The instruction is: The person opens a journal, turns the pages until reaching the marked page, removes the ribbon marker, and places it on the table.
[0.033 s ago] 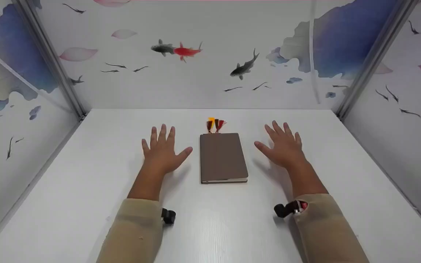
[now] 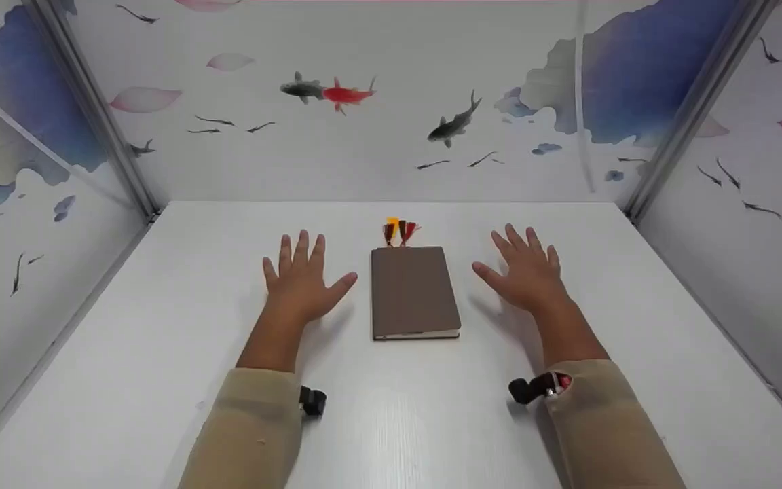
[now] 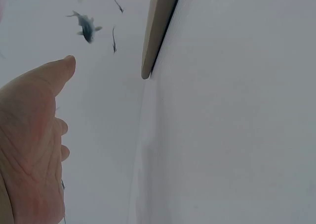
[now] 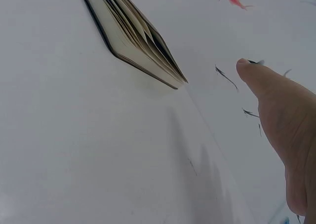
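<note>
A closed brown notebook [image 2: 415,292] lies flat on the white table [image 2: 391,421], between the two hands. Dark red and yellow tassels [image 2: 401,231] stick out past its far edge. To its left is my left hand [image 2: 301,285], palm down with fingers spread and the thumb pointing toward the cover. My right hand [image 2: 527,272] is spread the same way on the other side. Neither hand touches the notebook. In the right wrist view the page edges of the notebook [image 4: 140,41] show slight gaps between the leaves. The left wrist view catches its spine side [image 3: 160,28].
White panels with painted fish and lotus leaves enclose the table at the back [image 2: 391,163] and both sides, joined by grey metal posts [image 2: 92,109]. Small black cameras [image 2: 313,401] sit at both wrists, by the beige sleeves [image 2: 248,428].
</note>
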Motion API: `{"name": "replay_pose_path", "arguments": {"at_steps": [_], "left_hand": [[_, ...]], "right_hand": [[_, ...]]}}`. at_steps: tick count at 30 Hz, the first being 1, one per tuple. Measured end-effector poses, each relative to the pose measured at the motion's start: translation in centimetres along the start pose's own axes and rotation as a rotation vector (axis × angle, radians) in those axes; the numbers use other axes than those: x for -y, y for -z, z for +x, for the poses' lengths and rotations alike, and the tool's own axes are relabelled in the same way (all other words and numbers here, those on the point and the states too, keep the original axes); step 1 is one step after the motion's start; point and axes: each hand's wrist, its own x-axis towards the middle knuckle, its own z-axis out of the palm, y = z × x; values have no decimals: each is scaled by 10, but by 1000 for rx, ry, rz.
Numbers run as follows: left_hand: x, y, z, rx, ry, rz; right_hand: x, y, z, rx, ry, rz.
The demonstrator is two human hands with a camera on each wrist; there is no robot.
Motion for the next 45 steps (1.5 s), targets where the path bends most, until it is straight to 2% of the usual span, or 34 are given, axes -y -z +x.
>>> {"name": "replay_pose_path", "arguments": {"at_steps": [6, 12, 23, 31, 37, 45], "left_hand": [[-5, -1, 0, -4, -16, -4], [-14, -4, 1, 32, -30, -18], [-24, -3, -3, 206, -155, -128], [-31, -10, -7, 303, -196, -184], [-36, -18, -13, 384, -229, -190], [-40, -22, -18, 407, -240, -146]], "right_hand": [[4, -1, 1, 8, 7, 11], [9, 1, 1, 18, 21, 23], [26, 0, 0, 8, 33, 97], [40, 0, 1, 9, 69, 115], [52, -8, -2, 87, 35, 120], [63, -20, -5, 162, 43, 130]]}}
